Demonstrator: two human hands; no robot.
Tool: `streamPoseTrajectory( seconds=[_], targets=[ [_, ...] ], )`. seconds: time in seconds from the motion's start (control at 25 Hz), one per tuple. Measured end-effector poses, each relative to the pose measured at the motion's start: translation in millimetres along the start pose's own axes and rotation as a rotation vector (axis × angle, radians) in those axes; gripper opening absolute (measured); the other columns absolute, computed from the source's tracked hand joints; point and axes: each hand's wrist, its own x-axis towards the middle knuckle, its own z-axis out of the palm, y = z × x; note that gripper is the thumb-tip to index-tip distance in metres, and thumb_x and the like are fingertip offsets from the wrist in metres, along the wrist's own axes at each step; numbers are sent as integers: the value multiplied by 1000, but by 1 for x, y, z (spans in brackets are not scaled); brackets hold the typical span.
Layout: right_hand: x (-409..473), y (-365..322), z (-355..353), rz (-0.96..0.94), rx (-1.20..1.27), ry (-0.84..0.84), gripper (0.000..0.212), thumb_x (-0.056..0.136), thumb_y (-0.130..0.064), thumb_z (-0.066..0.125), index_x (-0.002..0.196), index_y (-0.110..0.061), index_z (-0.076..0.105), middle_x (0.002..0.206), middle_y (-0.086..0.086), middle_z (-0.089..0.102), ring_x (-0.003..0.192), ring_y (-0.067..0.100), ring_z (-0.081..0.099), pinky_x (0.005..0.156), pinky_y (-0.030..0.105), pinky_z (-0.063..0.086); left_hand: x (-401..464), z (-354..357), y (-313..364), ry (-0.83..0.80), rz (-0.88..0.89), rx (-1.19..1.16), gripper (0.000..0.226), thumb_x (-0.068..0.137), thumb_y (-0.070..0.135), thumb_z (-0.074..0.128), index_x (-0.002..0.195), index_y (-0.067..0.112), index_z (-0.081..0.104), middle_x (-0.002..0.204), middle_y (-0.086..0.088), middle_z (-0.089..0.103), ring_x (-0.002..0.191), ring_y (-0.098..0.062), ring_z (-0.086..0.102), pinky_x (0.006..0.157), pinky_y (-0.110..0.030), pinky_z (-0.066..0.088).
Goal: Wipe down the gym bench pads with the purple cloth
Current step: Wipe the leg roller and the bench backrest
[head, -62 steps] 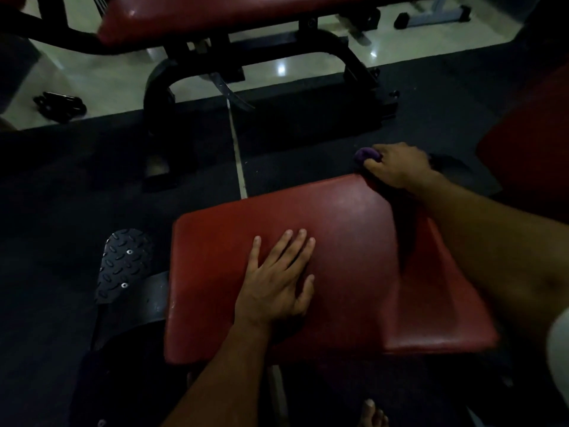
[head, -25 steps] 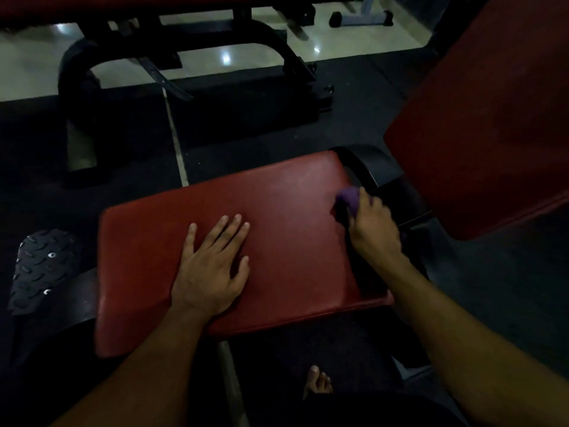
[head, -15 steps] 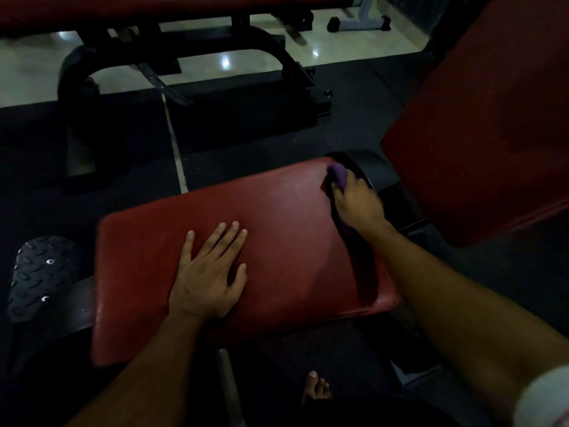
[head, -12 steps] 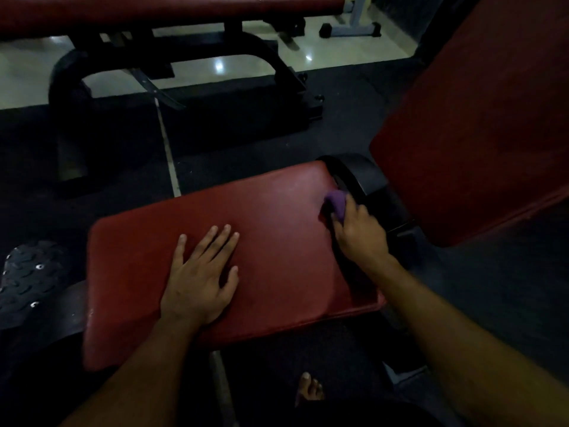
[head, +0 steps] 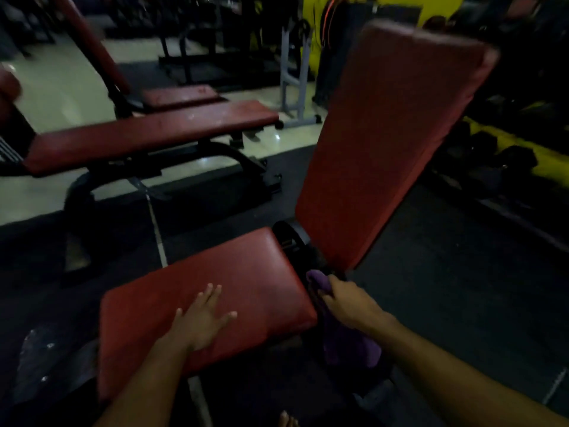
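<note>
The red seat pad [head: 240, 282] of the bench lies low in front of me. Its red back pad [head: 391, 137] rises tilted behind it on the right. My left hand [head: 200, 322] rests flat on the seat pad with fingers spread. My right hand [head: 351, 303] grips the purple cloth [head: 345, 340] at the seat pad's right edge, in the dark gap by the black hinge [head: 292, 238]. Part of the cloth hangs below my wrist.
A second red bench [head: 147, 134] on a black frame stands to the far left across a pale tiled floor. A grey rack [head: 292, 78] and yellow wall are behind. Dark dumbbells [head: 492, 155] line the right side. My bare toes [head: 288, 419] show at the bottom.
My head has lifted, so the back pad and the room are in view. My right hand has slid with the cloth toward me along the seat pad's right edge. My left hand stays flat.
</note>
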Motion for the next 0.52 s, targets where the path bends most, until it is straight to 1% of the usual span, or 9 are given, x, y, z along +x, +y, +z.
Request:
streamPoseTrajectory(
  seconds=[0.04, 0.08, 0.16, 0.2, 0.28, 0.36, 0.44, 0.48, 0.52],
  targets=[
    [-16, -3, -29, -46, 23, 77, 34, 100, -42, 44, 127, -20, 48, 125, 10, 62, 107, 34, 61, 84, 40, 48, -15, -5, 25, 62, 40, -48, 83, 100, 66, 40, 163, 33, -3, 170, 9, -13, 158, -15, -2, 124, -58, 6],
    [-34, -5, -61, -124, 9, 169, 38, 100, -43, 45, 132, -23, 45, 127, 7, 59, 109, 31, 60, 87, 41, 49, -28, -14, 52, 113, 88, -66, 81, 101, 64, 40, 163, 34, -2, 170, 10, -13, 158, -13, -1, 124, -58, 7],
    [-60, -2, -130, -255, -47, 404, 54, 98, -45, 48, 147, -26, 34, 135, 4, 52, 114, 30, 56, 90, 45, 50, -43, -35, 104, 216, 198, -84, 78, 102, 61, 40, 163, 35, 0, 169, 13, -12, 157, -11, 1, 124, -58, 8],
    [-68, 2, -167, -298, -86, 537, 60, 97, -45, 50, 151, -24, 31, 136, 4, 49, 113, 32, 55, 89, 47, 50, -45, -46, 129, 268, 255, -132, 77, 102, 60, 40, 163, 35, 2, 168, 16, -10, 157, -11, 3, 125, -57, 8],
    [-69, 11, -237, -336, -215, 780, 66, 95, -42, 54, 152, -19, 30, 137, 9, 46, 106, 36, 53, 85, 48, 50, -44, -58, 173, 323, 344, -277, 75, 101, 60, 39, 163, 35, 5, 164, 22, -10, 157, -9, 3, 127, -53, 9],
    [-67, 16, -305, -330, -389, 958, 69, 94, -40, 54, 153, -15, 29, 140, 14, 42, 103, 38, 49, 85, 49, 47, -36, -57, 216, 343, 418, -392, 73, 102, 59, 39, 162, 37, 4, 164, 22, -12, 157, -9, 0, 128, -47, 10],
    [-47, 15, -361, -320, -531, 1021, 70, 96, -42, 50, 155, -15, 24, 146, 18, 35, 108, 41, 45, 88, 50, 44, -17, -58, 254, 385, 461, -481, 72, 100, 64, 35, 160, 44, 1, 166, 22, -13, 156, -8, 0, 128, -46, 10],
    [-32, 13, -382, -300, -588, 983, 71, 97, -45, 46, 156, -16, 21, 151, 18, 31, 112, 42, 43, 90, 51, 43, -5, -63, 274, 403, 475, -538, 72, 99, 67, 32, 159, 46, -1, 166, 23, -13, 155, -6, 0, 128, -47, 10],
    [-13, 10, -399, -267, -633, 896, 71, 97, -49, 41, 158, -20, 18, 156, 17, 26, 119, 43, 41, 94, 52, 42, 8, -72, 296, 422, 489, -614, 72, 99, 68, 31, 159, 46, -2, 165, 24, -15, 154, -5, -1, 128, -48, 9]
  ],
)
